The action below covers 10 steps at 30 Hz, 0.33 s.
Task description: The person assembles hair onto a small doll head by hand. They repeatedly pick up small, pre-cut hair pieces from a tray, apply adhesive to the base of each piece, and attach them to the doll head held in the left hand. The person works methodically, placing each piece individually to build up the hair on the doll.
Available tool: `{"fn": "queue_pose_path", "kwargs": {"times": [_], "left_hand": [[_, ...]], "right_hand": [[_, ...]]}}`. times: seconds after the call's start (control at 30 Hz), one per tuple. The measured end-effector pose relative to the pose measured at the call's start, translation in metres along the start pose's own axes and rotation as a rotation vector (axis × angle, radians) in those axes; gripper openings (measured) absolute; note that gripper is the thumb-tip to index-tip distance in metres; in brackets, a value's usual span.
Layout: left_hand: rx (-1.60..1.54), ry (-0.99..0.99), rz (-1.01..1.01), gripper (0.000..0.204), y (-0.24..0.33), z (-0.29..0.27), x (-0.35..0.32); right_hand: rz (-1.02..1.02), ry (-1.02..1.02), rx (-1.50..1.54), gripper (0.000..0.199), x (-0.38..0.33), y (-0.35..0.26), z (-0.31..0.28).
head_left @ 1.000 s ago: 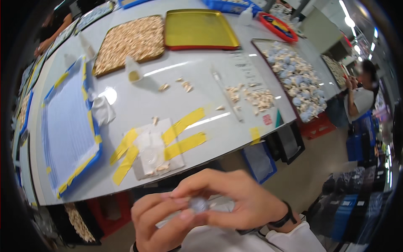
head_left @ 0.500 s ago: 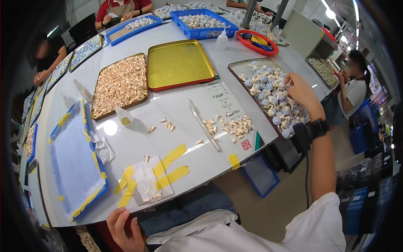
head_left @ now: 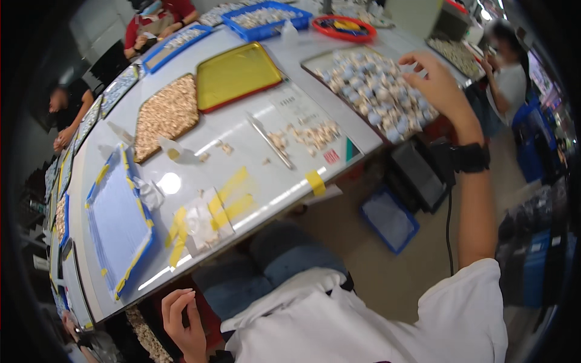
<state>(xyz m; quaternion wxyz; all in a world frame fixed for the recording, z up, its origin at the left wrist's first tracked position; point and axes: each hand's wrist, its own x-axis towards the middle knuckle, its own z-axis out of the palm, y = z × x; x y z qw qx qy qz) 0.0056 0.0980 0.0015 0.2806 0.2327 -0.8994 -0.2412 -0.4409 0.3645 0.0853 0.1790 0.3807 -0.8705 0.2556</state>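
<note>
My right hand (head_left: 437, 85) is over the right side of a tray (head_left: 310, 66) heaped with small pale-blue and cream pieces (head_left: 378, 91). Its fingers are bent, with the thumb apart from them, and I see nothing held between them. Below the table's front edge, beside my lap, my left hand (head_left: 183, 323) hangs with loosely curled fingers and a separate thumb, holding nothing visible. Small cream wedge-shaped pieces (head_left: 318, 136) lie loose on the table, next to a slim pale pen-like tool (head_left: 269, 141).
Left of centre are a tray of cream pieces (head_left: 166, 118) and a yellow tray (head_left: 236, 75). A blue-rimmed tray (head_left: 121, 224) lies near left; small squeeze bottles (head_left: 170, 149) and a red basin (head_left: 344, 36) stand farther back. Co-workers (head_left: 160, 27) sit around the table.
My right hand has lifted slightly from the heaped pieces and its fingers have spread. My left hand remains low near my lap. The whole view has tilted and shifted.
</note>
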Motion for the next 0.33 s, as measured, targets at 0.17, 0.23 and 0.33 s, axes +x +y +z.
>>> {"fn": "queue_pose_path", "kwargs": {"times": [0.17, 0.23, 0.33], "left_hand": [[-0.073, -0.33, -0.145, 0.014, -0.006, 0.011, -0.023], [-0.108, -0.549, -0.203, 0.02, -0.021, 0.018, -0.024], [-0.055, -0.807, -0.213, 0.024, -0.039, 0.048, -0.015]], "right_hand": [[0.278, 0.126, 0.144, 0.014, -0.122, -0.008, -0.016], [0.453, 0.17, 0.154, 0.011, -0.195, 0.021, 0.007], [0.844, -0.221, -0.195, 0.019, -0.334, 0.044, 0.062]]}}
